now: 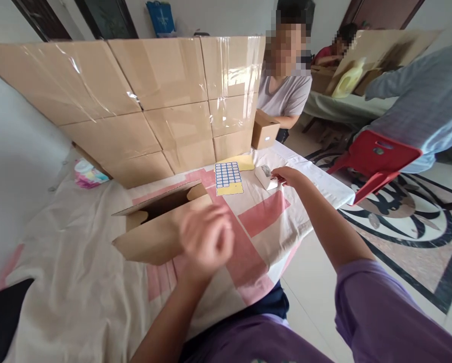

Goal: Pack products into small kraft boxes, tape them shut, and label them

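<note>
My right hand (287, 176) reaches across the table to a small white box (267, 179), with its fingers closed at the box's right edge. Something grey shows in the open top of this box. Nearer to me, my left hand (207, 236) is smeared by motion, and its fingers cannot be made out. It hovers in front of an open cardboard box (156, 239), whose top flaps stand up. Between the two boxes lies a sheet of blue-bordered labels (228, 174) on yellow paper (244, 162).
A tall wall of taped cardboard boxes (158, 85) rises along the table's far side. A pink-and-white packet (88, 174) lies at the left. Beyond the table, a person (286, 93) is beside a brown carton (264, 130). A red chair (385, 154) stands right.
</note>
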### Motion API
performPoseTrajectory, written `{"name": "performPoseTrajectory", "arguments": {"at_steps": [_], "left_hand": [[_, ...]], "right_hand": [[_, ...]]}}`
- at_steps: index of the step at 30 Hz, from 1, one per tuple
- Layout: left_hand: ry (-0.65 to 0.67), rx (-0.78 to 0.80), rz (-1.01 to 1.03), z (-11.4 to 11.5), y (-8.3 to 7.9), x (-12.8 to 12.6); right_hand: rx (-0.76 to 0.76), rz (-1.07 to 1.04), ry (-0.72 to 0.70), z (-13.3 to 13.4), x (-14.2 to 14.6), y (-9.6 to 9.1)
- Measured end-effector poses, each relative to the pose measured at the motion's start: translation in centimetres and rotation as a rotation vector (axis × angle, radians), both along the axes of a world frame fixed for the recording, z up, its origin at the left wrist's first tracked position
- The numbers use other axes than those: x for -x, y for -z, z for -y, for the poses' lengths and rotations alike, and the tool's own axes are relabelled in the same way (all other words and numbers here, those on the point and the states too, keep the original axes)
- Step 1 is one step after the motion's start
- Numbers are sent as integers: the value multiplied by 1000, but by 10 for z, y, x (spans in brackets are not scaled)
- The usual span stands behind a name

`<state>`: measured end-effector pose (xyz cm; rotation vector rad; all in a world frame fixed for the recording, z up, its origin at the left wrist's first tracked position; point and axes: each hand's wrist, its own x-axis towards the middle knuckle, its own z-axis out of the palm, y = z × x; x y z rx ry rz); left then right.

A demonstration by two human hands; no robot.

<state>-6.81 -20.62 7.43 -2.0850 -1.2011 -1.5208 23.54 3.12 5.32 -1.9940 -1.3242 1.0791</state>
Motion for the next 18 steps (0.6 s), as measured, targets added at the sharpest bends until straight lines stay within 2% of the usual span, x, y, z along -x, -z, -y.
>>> {"name": "performPoseTrajectory", "arguments": {"at_steps": [1,2,3,4,7,10,12,15,18], "left_hand": [[153,9,-9,-9,5,-23],[239,115,-20,-20,12,-46],[280,313,-38,-35,22,-67],[273,506,-17,-52,32,-86],[215,667,8,-115,64,-126],[200,768,-2,-176,83,-147],[223,802,-15,-205,89,-156],[251,813,-1,-225,95,-165],[248,806,40,-227,102,-168]], "right_hand": [[-6,0,-19,0,0,-2],[-12,1,-36,1,0,-5],[-18,2,-51,2,0,-8],[-24,3,-64,4,1,-10],[-51,4,-95,8,4,-18],[-70,4,-130,9,7,-23],[-71,7,-150,6,7,-24],[-54,15,-157,3,3,-21],[-34,16,-141,7,-6,-14]]}}
